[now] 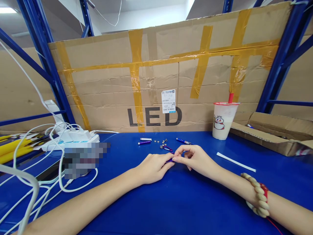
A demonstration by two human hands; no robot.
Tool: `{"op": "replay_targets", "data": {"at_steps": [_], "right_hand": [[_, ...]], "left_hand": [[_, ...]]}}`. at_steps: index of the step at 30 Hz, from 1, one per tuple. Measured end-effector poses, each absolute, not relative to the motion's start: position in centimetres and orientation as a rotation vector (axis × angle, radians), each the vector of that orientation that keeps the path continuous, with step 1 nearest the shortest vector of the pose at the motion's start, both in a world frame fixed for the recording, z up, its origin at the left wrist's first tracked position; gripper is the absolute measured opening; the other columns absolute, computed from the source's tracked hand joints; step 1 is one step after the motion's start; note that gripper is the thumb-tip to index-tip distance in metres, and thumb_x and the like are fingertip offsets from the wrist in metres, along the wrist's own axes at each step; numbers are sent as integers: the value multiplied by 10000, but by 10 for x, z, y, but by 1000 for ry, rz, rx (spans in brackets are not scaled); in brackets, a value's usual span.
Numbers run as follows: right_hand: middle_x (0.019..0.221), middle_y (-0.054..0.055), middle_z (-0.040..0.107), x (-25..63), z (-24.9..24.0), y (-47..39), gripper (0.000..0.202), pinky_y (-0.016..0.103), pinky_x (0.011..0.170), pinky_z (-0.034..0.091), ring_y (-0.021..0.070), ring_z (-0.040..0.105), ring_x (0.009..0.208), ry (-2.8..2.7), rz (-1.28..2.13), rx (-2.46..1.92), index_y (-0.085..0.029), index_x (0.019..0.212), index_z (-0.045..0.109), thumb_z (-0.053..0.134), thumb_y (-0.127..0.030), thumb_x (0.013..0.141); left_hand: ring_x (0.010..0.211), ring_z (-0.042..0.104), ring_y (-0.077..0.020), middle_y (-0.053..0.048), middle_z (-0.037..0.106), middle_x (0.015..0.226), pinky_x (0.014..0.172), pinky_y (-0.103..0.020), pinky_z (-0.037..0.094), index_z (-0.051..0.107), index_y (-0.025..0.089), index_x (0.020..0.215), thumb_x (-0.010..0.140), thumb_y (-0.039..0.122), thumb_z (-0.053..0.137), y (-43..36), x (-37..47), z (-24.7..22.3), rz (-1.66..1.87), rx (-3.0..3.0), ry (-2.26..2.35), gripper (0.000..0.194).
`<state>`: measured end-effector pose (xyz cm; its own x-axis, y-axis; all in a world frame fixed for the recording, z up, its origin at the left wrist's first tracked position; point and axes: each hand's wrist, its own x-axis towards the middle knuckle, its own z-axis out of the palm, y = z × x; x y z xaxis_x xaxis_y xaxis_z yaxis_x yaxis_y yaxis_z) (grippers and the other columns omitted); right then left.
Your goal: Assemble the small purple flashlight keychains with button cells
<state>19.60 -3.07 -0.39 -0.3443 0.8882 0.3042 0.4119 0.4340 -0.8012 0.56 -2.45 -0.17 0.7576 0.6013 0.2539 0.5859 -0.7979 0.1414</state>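
Note:
My left hand [153, 169] is closed on a slim purple metal tube [169, 160], of which only a short piece shows between the fingers. At the tube's right end, my right hand [195, 158] has thumb and finger pinched together; whatever they hold is hidden. Just beyond the hands lie several small silver button cells [164, 142] and a purple piece with a loop [167, 148]. A second purple tube [144, 143] rests to the left, beside a silver tube [146, 139]. Past my right fingers is a blue pen-like stick [183, 141].
A white strip [236, 161] lies right of my right hand. Behind it stand a drink cup [223, 122] with a red straw and an open cardboard box [269, 138]. White cables and a power strip [78, 138] crowd the left. A tall cardboard sheet [110, 94] closes the back.

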Motion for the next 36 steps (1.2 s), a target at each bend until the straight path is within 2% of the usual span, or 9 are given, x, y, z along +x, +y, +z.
{"op": "replay_targets", "data": {"at_steps": [36], "right_hand": [[606,-16,538,196,-4,-31,316,171,394,312,39,429,392,-1978,797,-1091,-142,766,603,621,-451,700]], "left_hand": [[819,593,-154,1,617,973,628,-234,406,468,213,1005,919,323,288,-26,7,0,422,2906,958,228]]}}
